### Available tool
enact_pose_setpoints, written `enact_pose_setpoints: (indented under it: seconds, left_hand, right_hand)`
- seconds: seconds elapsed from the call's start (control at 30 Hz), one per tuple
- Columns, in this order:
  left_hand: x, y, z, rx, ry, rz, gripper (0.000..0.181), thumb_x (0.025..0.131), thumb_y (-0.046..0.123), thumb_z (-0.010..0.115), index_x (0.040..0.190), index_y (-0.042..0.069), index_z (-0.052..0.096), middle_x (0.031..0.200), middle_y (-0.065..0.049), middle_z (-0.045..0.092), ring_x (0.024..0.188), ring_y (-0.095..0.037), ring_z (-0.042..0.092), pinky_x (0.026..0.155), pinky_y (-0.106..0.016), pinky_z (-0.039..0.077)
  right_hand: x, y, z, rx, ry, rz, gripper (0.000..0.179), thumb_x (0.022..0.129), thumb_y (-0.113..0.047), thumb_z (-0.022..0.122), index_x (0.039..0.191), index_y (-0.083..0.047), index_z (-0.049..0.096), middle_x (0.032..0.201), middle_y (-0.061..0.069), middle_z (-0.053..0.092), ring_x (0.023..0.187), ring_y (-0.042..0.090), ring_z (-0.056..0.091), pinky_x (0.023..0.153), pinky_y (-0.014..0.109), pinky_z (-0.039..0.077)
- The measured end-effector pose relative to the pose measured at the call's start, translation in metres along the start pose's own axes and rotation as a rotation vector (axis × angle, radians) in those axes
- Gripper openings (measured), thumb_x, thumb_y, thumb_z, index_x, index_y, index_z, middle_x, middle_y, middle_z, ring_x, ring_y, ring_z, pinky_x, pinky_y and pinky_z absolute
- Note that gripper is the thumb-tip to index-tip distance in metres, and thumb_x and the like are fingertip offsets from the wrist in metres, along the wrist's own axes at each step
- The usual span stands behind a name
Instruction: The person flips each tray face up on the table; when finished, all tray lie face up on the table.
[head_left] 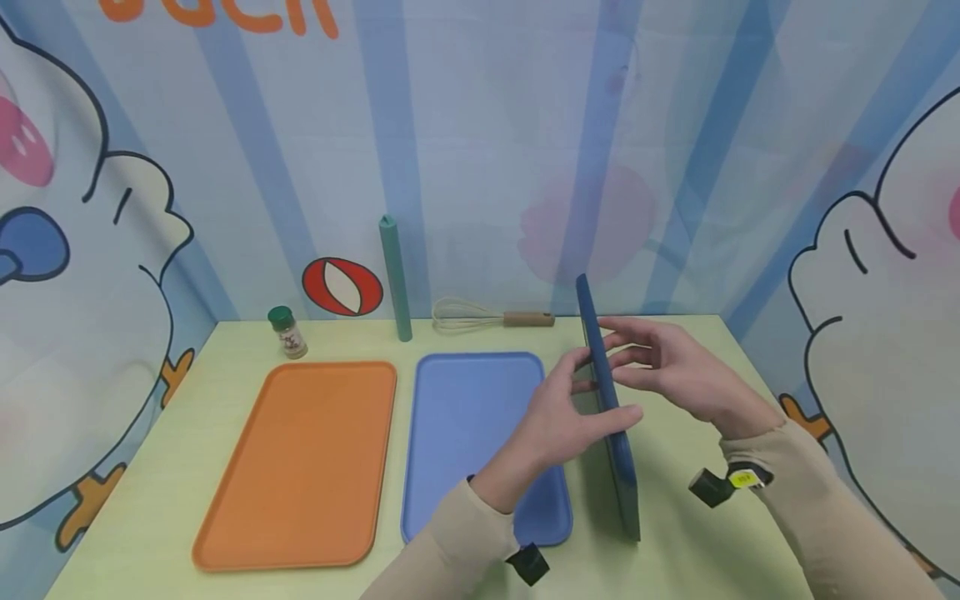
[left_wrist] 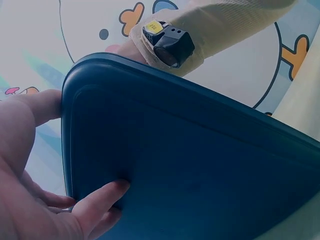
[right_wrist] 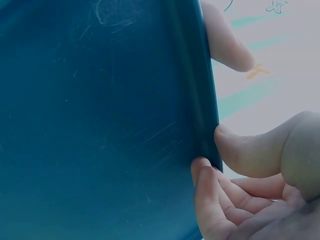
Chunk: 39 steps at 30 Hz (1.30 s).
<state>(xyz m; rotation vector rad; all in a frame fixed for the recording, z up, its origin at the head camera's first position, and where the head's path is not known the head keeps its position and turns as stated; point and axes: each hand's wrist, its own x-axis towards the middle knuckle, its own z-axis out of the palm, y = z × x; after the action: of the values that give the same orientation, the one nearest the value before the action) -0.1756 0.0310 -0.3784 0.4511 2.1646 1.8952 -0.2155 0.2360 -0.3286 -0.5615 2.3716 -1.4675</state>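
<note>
A dark blue tray [head_left: 617,454] stands tilted up on its side at the right of the head view, its top rim towards me. My left hand [head_left: 564,417] grips it from the left, thumb lying across the rim and fingertips on the face, as the left wrist view shows. From the right, my right hand [head_left: 675,367] holds the same rim. In the right wrist view, its thumb [right_wrist: 247,149] touches the edge and its fingertips press the scratched face [right_wrist: 125,125]. To the left lies a lighter blue tray [head_left: 480,417], partly covered by my left arm.
An orange tray [head_left: 300,467] lies at the left. Along the table's back are a green-capped spice jar [head_left: 288,332], a standing green stick-like roll [head_left: 396,279] and a whisk [head_left: 491,318]. A cartoon-printed curtain [head_left: 480,150] rises behind the pale yellow table [head_left: 697,500].
</note>
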Motion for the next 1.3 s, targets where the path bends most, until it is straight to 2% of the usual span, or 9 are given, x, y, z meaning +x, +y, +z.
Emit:
enact_pose_setpoints:
  seconds: [0.13, 0.27, 0.37, 0.5, 0.63, 0.83, 0.97, 1.1, 1.3]
  left_hand:
    - [0.0, 0.0, -0.002, -0.007, -0.001, 0.011, 0.086, 0.088, 0.043, 0.084, 0.159, 0.031, 0.037, 0.159, 0.007, 0.045, 0.136, -0.021, 0.058, 0.092, -0.037, 0.057]
    - [0.0, -0.004, -0.003, -0.018, -0.013, 0.044, 0.094, 0.088, 0.038, 0.084, 0.163, 0.031, 0.029, 0.161, 0.0, 0.044, 0.135, -0.025, 0.058, 0.099, -0.042, 0.055]
    - [-0.001, -0.006, -0.004, -0.027, -0.018, 0.046, 0.101, 0.087, 0.035, 0.085, 0.166, 0.032, 0.022, 0.164, -0.002, 0.04, 0.137, -0.027, 0.057, 0.1, -0.043, 0.055]
    - [-0.002, -0.008, -0.004, -0.03, -0.013, 0.02, 0.103, 0.087, 0.031, 0.084, 0.166, 0.038, 0.018, 0.166, -0.004, 0.034, 0.142, -0.031, 0.052, 0.1, -0.046, 0.056]
    - [-0.003, -0.009, -0.003, -0.028, -0.004, 0.029, 0.1, 0.088, 0.022, 0.079, 0.165, 0.042, 0.019, 0.168, -0.008, 0.031, 0.144, -0.036, 0.048, 0.1, -0.048, 0.054]
    - [-0.003, -0.012, -0.002, 0.007, 0.023, 0.058, 0.096, 0.086, 0.012, 0.072, 0.166, 0.038, 0.025, 0.17, 0.001, 0.03, 0.143, -0.036, 0.048, 0.096, -0.041, 0.055]
    - [-0.002, -0.013, -0.001, 0.016, 0.033, 0.04, 0.094, 0.086, 0.01, 0.071, 0.166, 0.033, 0.028, 0.169, 0.002, 0.03, 0.143, -0.034, 0.048, 0.096, -0.039, 0.055]
    - [-0.003, -0.014, 0.0, 0.031, 0.044, 0.012, 0.093, 0.086, 0.011, 0.071, 0.166, 0.031, 0.029, 0.169, -0.001, 0.031, 0.141, -0.037, 0.049, 0.094, -0.041, 0.055]
    - [-0.005, -0.017, 0.0, 0.045, 0.056, -0.011, 0.093, 0.086, 0.011, 0.071, 0.167, 0.029, 0.028, 0.169, -0.004, 0.03, 0.142, -0.039, 0.049, 0.091, -0.042, 0.055]
  right_hand:
    - [0.003, 0.002, 0.001, -0.006, -0.013, -0.015, 0.067, 0.102, -0.002, 0.065, 0.163, -0.006, 0.036, 0.138, 0.021, 0.056, 0.121, 0.033, 0.064, 0.095, 0.034, 0.058]
    - [0.005, 0.004, 0.004, -0.007, -0.037, -0.027, 0.068, 0.102, 0.0, 0.065, 0.162, -0.002, 0.035, 0.138, 0.022, 0.055, 0.122, 0.035, 0.062, 0.096, 0.032, 0.058]
    - [0.006, 0.006, 0.006, -0.015, -0.053, -0.026, 0.069, 0.101, 0.001, 0.065, 0.162, -0.001, 0.034, 0.14, 0.024, 0.053, 0.124, 0.037, 0.06, 0.096, 0.032, 0.057]
    - [0.007, 0.007, 0.008, -0.039, -0.061, -0.027, 0.069, 0.102, 0.0, 0.065, 0.163, -0.001, 0.034, 0.146, 0.024, 0.052, 0.126, 0.038, 0.06, 0.096, 0.035, 0.057]
    - [0.008, 0.008, 0.01, -0.052, -0.066, -0.026, 0.067, 0.103, -0.003, 0.065, 0.162, 0.0, 0.035, 0.151, 0.025, 0.051, 0.127, 0.037, 0.06, 0.099, 0.038, 0.057]
    - [0.01, 0.01, 0.013, -0.046, -0.085, -0.029, 0.065, 0.104, -0.002, 0.063, 0.161, 0.003, 0.034, 0.153, 0.027, 0.05, 0.129, 0.039, 0.061, 0.101, 0.04, 0.056]
    - [0.011, 0.012, 0.014, -0.046, -0.097, -0.036, 0.065, 0.103, -0.002, 0.063, 0.161, 0.002, 0.035, 0.153, 0.025, 0.051, 0.129, 0.038, 0.061, 0.101, 0.041, 0.056]
    - [0.01, 0.017, 0.014, -0.047, -0.105, -0.035, 0.065, 0.104, -0.008, 0.065, 0.161, 0.003, 0.035, 0.153, 0.025, 0.051, 0.13, 0.04, 0.06, 0.103, 0.045, 0.055]
    - [0.01, 0.036, 0.01, -0.057, -0.095, -0.003, 0.066, 0.105, -0.019, 0.066, 0.161, -0.001, 0.036, 0.151, 0.024, 0.053, 0.133, 0.042, 0.057, 0.107, 0.05, 0.052]
